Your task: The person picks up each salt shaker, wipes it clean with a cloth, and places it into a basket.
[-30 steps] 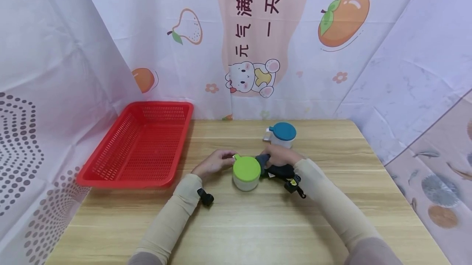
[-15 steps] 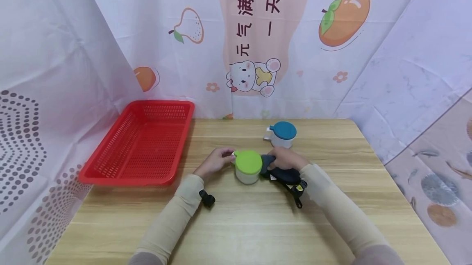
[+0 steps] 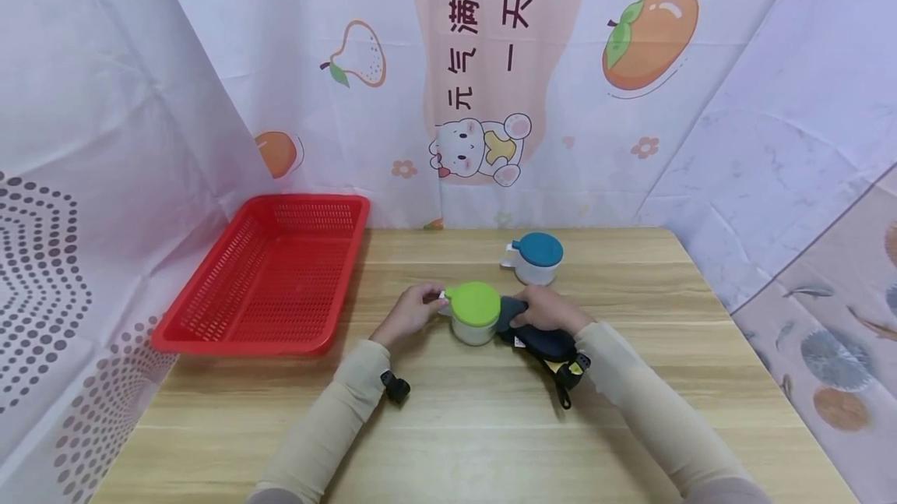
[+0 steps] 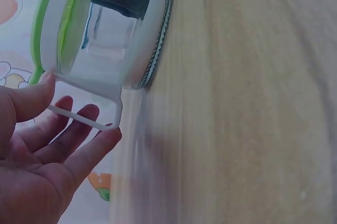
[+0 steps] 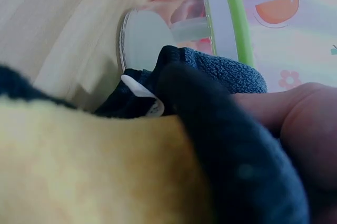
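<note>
In the head view, a clear seasoning jar (image 3: 475, 315) with a green lid stands mid-table. My left hand (image 3: 412, 313) pinches its white handle (image 4: 87, 105), thumb on top and fingertips below, as the left wrist view shows. A dark blue cloth (image 3: 546, 342) with a white tag (image 5: 139, 89) is gripped by my right hand (image 3: 550, 308). One end of the cloth lies against the jar's right side; the rest hangs toward the right wrist. In the right wrist view, the cloth covers part of the jar, and a blurred yellowish surface fills the lower left.
A second jar (image 3: 538, 259) with a blue lid stands behind my right hand, its handle toward the left. The red plastic basket (image 3: 329, 286) sits at the table's left. A printed curtain (image 3: 561, 83) hangs along the back edge of the wooden table (image 3: 448, 442).
The green-lidded jar has shifted slightly right and away from me, with my left hand still at its handle. My right hand has moved a little right, and the cloth hangs lower.
</note>
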The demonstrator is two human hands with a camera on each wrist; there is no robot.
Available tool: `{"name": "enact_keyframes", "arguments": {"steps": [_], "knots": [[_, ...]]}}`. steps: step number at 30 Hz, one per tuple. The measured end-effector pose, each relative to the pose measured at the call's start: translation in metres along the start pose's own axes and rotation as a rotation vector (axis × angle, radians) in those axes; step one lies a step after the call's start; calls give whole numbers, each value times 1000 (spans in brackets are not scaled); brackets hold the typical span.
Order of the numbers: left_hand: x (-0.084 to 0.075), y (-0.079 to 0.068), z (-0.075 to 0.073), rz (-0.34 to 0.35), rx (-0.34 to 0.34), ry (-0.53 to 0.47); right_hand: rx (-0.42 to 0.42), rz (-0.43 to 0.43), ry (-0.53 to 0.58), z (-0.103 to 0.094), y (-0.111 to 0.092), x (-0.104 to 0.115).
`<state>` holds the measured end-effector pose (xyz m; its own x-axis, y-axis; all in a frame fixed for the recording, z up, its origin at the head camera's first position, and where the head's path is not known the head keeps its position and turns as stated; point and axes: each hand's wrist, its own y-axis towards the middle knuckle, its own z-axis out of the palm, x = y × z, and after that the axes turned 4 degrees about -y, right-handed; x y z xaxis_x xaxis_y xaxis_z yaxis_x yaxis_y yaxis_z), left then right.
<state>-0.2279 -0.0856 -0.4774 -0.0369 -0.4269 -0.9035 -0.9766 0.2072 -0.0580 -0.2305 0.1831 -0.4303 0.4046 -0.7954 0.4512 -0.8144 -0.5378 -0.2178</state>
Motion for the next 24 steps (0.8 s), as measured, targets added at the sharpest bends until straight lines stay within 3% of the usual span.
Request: {"name": "enact_keyframes", "arguments": {"steps": [6,17,24], "knots": [[-1,-2,1,2,-15,35,0,25,-4,1,-3,2],[-4,-8,1,-20,24,92,-22,48,-14,1,-8,4],[-5,-9,2,11,3,101,-50,44,-1,5,-11,5]]}}
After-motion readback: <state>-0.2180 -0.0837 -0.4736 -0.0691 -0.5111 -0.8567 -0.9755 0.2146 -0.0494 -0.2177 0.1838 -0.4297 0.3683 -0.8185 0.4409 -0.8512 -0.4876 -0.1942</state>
